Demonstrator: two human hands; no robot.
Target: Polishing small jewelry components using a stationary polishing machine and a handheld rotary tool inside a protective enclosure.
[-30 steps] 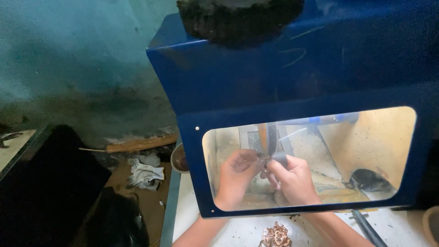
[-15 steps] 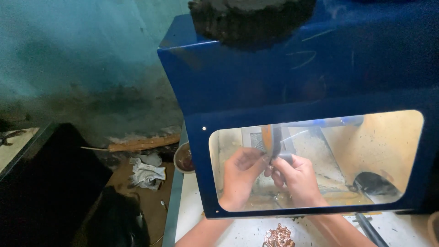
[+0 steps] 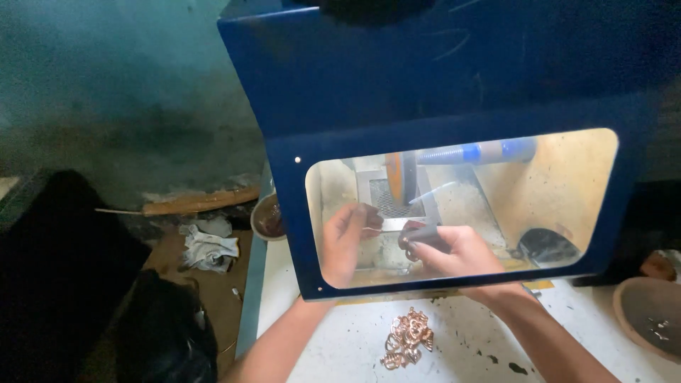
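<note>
We see a thin, flat metal strip (image 3: 394,224), pale and shiny, lying roughly level behind the clear window of the blue box. It sits just below the orange wheel (image 3: 392,177), which stands upright on its edge. One end of the strip is pinched by our left hand (image 3: 345,240); the other end meets our right hand (image 3: 448,250), where a dark covering hides how it is gripped.

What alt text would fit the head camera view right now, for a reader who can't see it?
Behind the clear window of a blue metal hood, the left hand and right hand hold a thin silvery metal strip just below an orange polishing wheel. A pile of coppery filigree pieces lies on the white table outside.
</note>
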